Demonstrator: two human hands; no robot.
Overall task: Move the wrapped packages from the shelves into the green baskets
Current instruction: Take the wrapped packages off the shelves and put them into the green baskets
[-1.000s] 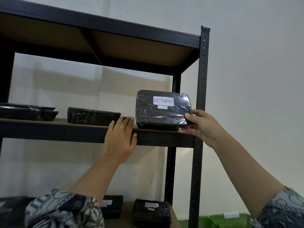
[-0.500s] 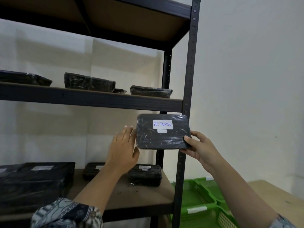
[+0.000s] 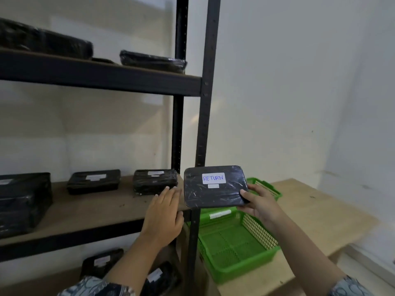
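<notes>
Lowest in the head view, two patterned sleeves (image 3: 96,287) frame the bare forearms. The left hand (image 3: 164,214) is held flat with its fingers straight and close together, over the front edge of the brown wooden middle shelf board (image 3: 85,210); its fingertips lie just beside the package's left edge, though I cannot tell whether they touch it. The right hand (image 3: 259,205) pinches the right short end of the black film-wrapped rectangular package with the white "RETURN" label (image 3: 213,189), thumb on the labelled face and fingers behind.

The package hangs in the air, clear of the shelf, in front of the black metal rack post (image 3: 205,103); its long axis runs left to right and its face tilts towards the camera. The near green plastic mesh basket (image 3: 258,229) sits open directly below and slightly right of it, on the pale wooden table (image 3: 320,221). The right hand is the nearer one, so a drop down and rightward seems all that is needed.

Behind, a second green basket (image 3: 265,186) peeks past the right hand; more black wrapped packages (image 3: 155,181) wait on the middle shelf and others on the upper shelf (image 3: 152,61).
</notes>
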